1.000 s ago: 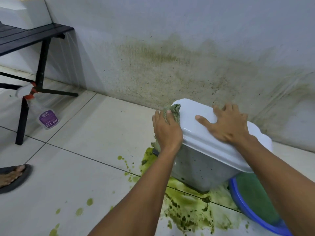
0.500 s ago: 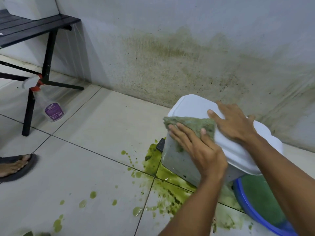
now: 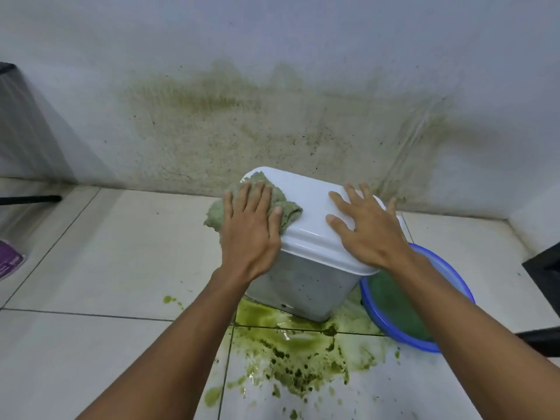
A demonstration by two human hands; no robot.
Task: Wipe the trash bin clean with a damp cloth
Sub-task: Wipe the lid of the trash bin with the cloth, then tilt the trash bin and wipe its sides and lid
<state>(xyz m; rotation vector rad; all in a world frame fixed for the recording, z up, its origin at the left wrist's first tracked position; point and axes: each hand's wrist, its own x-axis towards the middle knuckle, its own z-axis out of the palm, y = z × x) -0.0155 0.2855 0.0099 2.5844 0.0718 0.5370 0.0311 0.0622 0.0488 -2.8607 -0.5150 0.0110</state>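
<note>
Both hands lie flat on the white plastic trash bin [image 3: 306,225], which stands on the tiled floor between them. Left hand [image 3: 251,228], fingers straight, presses a green-stained damp cloth [image 3: 285,207] onto the lid's corner; right hand [image 3: 368,228], fingers spread, rests on the lid.

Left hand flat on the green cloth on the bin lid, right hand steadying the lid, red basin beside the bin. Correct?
The basin is blue, not red, per the head view. Left hand on the cloth and right hand on the lid are right.
</note>
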